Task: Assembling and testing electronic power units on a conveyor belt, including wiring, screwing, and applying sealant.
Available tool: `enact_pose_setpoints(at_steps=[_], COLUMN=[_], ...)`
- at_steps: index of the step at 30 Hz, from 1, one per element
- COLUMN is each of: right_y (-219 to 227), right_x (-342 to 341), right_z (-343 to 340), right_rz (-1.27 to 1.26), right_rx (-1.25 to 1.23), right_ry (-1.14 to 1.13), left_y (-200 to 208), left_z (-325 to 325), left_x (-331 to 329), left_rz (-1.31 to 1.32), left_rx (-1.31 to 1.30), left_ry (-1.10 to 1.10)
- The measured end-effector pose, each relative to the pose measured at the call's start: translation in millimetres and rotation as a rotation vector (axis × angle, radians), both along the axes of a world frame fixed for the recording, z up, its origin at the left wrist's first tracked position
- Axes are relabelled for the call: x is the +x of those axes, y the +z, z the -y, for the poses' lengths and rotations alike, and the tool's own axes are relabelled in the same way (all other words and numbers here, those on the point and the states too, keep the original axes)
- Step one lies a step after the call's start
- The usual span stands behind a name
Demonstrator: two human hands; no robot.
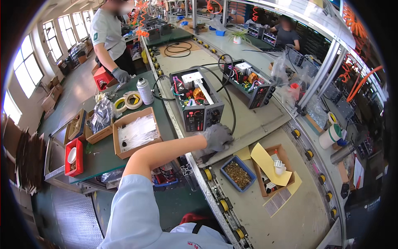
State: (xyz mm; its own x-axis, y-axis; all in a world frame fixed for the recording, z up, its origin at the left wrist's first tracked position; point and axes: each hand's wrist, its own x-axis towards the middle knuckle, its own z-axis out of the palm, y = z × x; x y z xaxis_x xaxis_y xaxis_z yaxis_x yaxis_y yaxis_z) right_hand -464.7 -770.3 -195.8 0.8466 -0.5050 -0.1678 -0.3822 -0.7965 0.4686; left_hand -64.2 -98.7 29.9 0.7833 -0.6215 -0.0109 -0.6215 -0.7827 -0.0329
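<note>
My left hand (217, 137), in a grey glove, reaches across from the left. Its fingers bend down at the near edge of a grey work board (259, 132) and appear to grip it, just below an open-topped power unit (203, 118). Inside that unit are coloured wires, a copper coil and a white-topped part; its front panel is black. Farther right on the board is a second open unit (262, 96) of the same kind, with black cables around both. My right hand is not in view.
Nearby are a blue bin (238, 185) of small brass-coloured parts and a carton (295, 182) with yellow sheets. Roller tracks (224, 204) flank the line. The left bench holds a box of white ties (115, 139), tape rolls (133, 100) and a spray can (145, 91). A gloved co-worker (110, 41) stands beyond.
</note>
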Motion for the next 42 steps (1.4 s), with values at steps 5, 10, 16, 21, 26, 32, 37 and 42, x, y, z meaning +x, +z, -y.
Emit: enact_pose_setpoints(at_steps=[5,10,16,21,26,32,37,42], right_y=[-13.3,-71.5,-63.7,-164.4,-179.3,-145.3,91.9,153.3], right_x=[6.7,9.4,6.5,4.2,30.6,41.8,95.6,147.5], right_z=[-13.1,17.3,5.1,66.1,67.7,60.9,-188.4,-290.3], right_rz=[0.156,0.041,-0.095,0.231,0.498,0.526,1.373,1.071], right_rx=[0.111,0.086,-0.463,-0.515,-0.265,-0.178,0.452,0.645], right_ry=[0.1,0.103,0.166,0.17,-0.095,0.006,0.429,0.951], left_y=[-61.5,-65.1,-67.2,-76.0,-73.4,-45.2,46.2,83.4], left_z=[5.8,40.1,74.9,92.1,101.8,66.3,-79.2,-197.5], left_x=[-27.5,-50.8,-72.8,-88.8,-96.9,-119.1,-119.6,-47.4], left_rz=[0.264,0.245,0.207,0.154,0.159,0.322,0.928,0.67], left_rx=[-0.322,-0.348,-0.345,-0.356,-0.312,-0.592,-0.606,-0.283], left_ry=[-0.027,0.029,0.066,0.05,0.075,-0.107,0.579,0.982])
